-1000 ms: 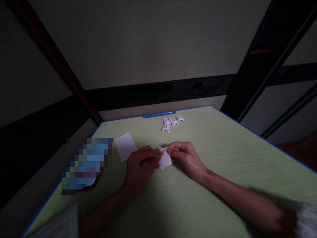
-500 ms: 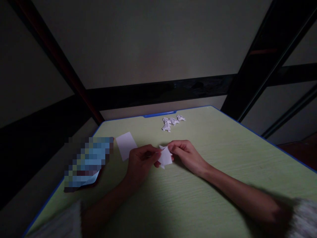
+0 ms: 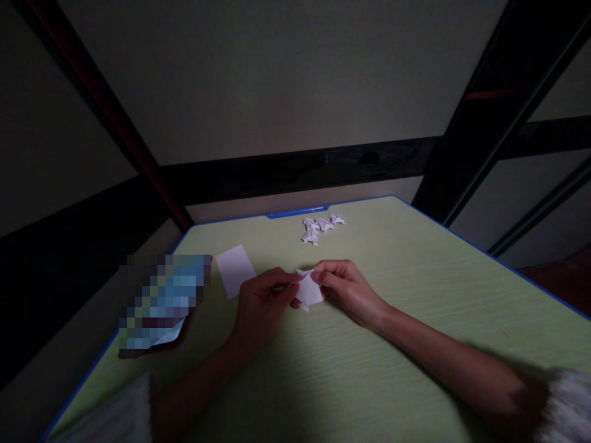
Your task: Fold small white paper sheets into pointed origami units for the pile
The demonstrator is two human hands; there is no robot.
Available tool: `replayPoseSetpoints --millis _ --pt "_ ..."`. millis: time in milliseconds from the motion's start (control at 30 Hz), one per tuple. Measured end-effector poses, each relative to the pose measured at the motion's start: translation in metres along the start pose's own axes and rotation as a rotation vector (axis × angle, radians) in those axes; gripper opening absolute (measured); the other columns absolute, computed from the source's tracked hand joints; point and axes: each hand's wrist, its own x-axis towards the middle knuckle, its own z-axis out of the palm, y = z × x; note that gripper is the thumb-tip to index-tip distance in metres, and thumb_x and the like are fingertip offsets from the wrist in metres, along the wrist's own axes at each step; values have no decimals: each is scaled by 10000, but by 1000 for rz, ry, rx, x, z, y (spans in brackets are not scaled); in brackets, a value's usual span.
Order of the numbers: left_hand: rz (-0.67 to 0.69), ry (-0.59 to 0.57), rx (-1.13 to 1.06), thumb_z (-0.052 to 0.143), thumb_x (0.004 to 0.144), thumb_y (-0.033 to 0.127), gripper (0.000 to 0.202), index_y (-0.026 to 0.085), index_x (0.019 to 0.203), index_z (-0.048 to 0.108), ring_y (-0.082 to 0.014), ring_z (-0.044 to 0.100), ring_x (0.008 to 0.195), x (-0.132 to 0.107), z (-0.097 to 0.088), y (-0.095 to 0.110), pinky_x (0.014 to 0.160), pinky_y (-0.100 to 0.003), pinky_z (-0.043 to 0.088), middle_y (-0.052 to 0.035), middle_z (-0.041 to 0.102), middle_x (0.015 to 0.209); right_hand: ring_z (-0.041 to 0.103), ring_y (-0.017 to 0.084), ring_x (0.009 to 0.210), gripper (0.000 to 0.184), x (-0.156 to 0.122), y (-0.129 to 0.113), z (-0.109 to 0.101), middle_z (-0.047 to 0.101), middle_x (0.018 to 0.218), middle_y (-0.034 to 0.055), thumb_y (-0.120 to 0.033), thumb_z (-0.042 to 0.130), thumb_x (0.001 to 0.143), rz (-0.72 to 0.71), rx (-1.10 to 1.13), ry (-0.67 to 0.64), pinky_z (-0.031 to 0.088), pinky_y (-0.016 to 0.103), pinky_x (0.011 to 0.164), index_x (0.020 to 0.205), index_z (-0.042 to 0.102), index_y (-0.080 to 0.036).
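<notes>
A small piece of folded white paper point(image 3: 309, 291) is pinched between both hands above the middle of the table. My left hand point(image 3: 265, 301) grips its left edge with thumb and fingers. My right hand point(image 3: 346, 284) has its thumb on the paper's upper right, the fingers behind it. Pointed tips stick out at the top and bottom of the fold. Fingertips behind the paper are partly hidden. Left of the hands lies a flat white paper sheet point(image 3: 234, 271), its lower right corner behind my left hand.
Several small folded white paper figures point(image 3: 318, 226) lie close together near the far edge. A device with a pixelated screen point(image 3: 170, 304) rests at the left of the pale green table point(image 3: 406, 277), which has a blue rim. Cabinet panels point(image 3: 295, 92) stand behind.
My right thumb has moved slightly onto the paper, and the front flap sits a little differently under it. Both hands keep hold in nearly the same place.
</notes>
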Motion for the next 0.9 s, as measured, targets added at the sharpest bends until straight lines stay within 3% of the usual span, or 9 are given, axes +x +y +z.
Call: replayPoseSetpoints --millis 200,433,900 --pt "82 -26 -9 573 622 90 119 161 666 657 -60 524 448 -3 -1 -1 425 -167 436 29 550 595 388 60 423 107 -2 -2 7 492 465 -27 -210 567 597 78 178 26 318 230 489 530 563 -127" --pt "125 -13 67 559 624 75 132 165 614 655 -64 517 449 -2 0 -2 410 -163 409 27 532 559 408 64 436 131 -2 -2 7 495 456 -28 -238 601 586 62 141 33 308 222 485 530 569 -124" --pt "298 -83 172 539 674 78 192 212 702 673 -75 539 507 -5 -2 -4 464 -179 429 14 560 611 415 52 426 215 -4 0 7 532 460 -32 -310 681 546 69 200 44 280 205 465 519 572 -127"
